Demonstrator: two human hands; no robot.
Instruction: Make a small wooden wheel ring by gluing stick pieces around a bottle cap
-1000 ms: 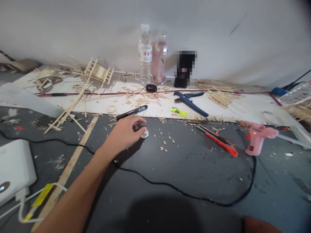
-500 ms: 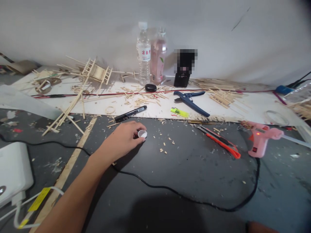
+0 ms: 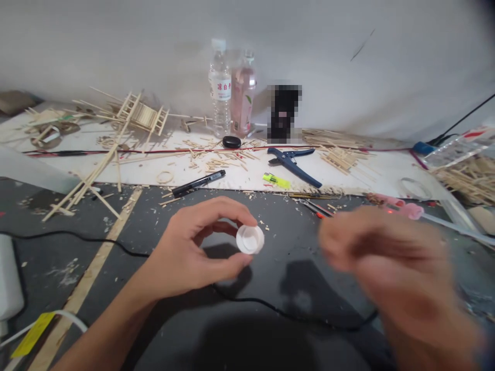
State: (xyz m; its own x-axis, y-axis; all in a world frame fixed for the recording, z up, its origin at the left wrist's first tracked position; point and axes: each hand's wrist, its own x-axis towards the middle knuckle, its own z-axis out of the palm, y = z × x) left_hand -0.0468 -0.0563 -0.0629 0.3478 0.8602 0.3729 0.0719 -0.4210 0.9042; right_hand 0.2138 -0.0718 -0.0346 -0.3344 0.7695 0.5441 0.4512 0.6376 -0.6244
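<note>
A small, round, whitish plastic cap (image 3: 250, 239) is pinched at its rim between the thumb and fingers of my left hand (image 3: 209, 245). Its open side faces me, and it is raised over the dark grey tabletop (image 3: 270, 309). My right hand (image 3: 382, 257) is smeared by motion at the right, apart from the cap; its fingers look curled, but whether they hold anything cannot be made out. Behind that hand, a pink glue gun (image 3: 402, 208) and a red-handled cutter knife (image 3: 315, 208) are partly hidden.
On the white board stand a water bottle (image 3: 221, 98) and a pink bottle (image 3: 243, 98). Blue cutters (image 3: 296, 167), a yellow-green lighter (image 3: 276, 180) and a black marker (image 3: 199, 184) lie in front. A stick model (image 3: 141, 114) is at left. A black cable (image 3: 266, 306) crosses the table.
My left hand has lifted the cap off the tabletop and brought it closer and to the right. My right hand has come up from the bottom edge, covering much of the glue gun and knife.
</note>
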